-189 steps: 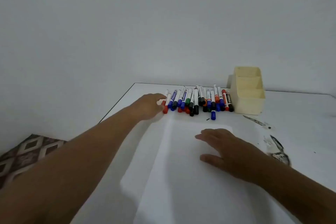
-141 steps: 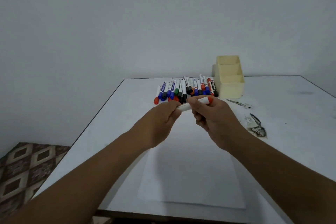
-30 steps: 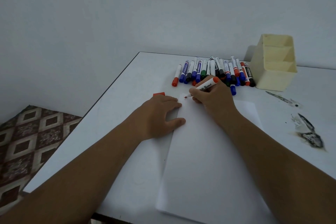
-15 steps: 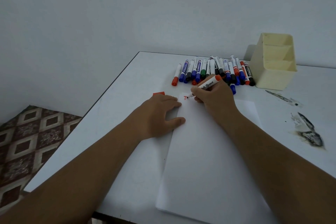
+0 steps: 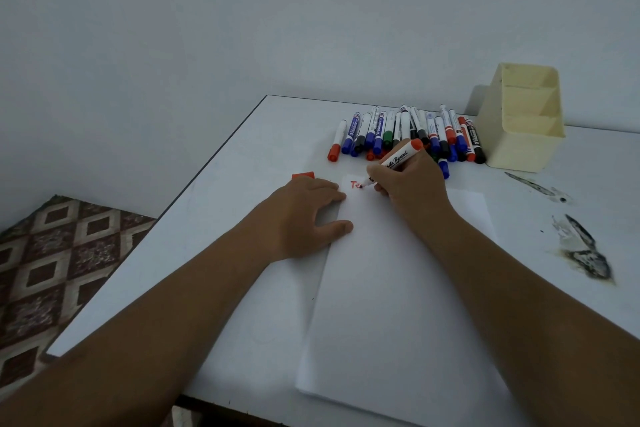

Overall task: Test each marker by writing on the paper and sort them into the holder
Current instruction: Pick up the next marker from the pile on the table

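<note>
My right hand (image 5: 410, 184) grips an uncapped red whiteboard marker (image 5: 400, 158), its tip touching the top left corner of the white paper (image 5: 391, 305). Red letters (image 5: 355, 184) show beside the tip. My left hand (image 5: 306, 213) lies flat with straight fingers, pressing the paper's left edge. The marker's red cap (image 5: 303, 176) lies on the table just beyond my left fingers. A pile of several red, blue, black and green markers (image 5: 405, 133) lies at the back of the table. The cream holder (image 5: 521, 116) with three compartments stands to the right of the pile and looks unfilled.
The white table (image 5: 242, 163) has its left edge close to my left arm, with patterned floor (image 5: 52, 270) below. Dark scorched smears (image 5: 585, 253) mark the table surface at the right. A plain wall rises behind.
My right hand has moved the marker tip slightly right along the paper's top, and more red writing has appeared. My left hand has stayed put on the paper.
</note>
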Tool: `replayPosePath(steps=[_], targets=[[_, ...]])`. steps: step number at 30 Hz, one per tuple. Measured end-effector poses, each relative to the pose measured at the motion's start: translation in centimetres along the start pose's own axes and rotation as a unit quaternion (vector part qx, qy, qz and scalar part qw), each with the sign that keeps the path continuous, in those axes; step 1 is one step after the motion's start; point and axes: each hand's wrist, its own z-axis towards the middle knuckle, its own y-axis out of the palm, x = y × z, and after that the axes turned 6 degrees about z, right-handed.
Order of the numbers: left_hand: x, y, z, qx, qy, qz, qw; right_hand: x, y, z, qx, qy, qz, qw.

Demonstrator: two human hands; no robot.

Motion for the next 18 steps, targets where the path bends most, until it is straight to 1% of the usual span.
replayPosePath(steps=[5,9,18], targets=[[-0.05,-0.04,-0.04,-0.006,-0.007,-0.007,1.000,0.30,-0.13,0.08,0.032,-0.005,-0.008,0.999],[-0.01,-0.13,-0.10,-0.004,-0.002,-0.007,1.000,0.25,0.00,-0.02,0.021,-0.007,-0.023,0.999],[-0.01,-0.15,-0.10,0.007,0.005,-0.012,1.000,-0.31,-0.10,-0.31,0.015,0.012,-0.009,1.000]])
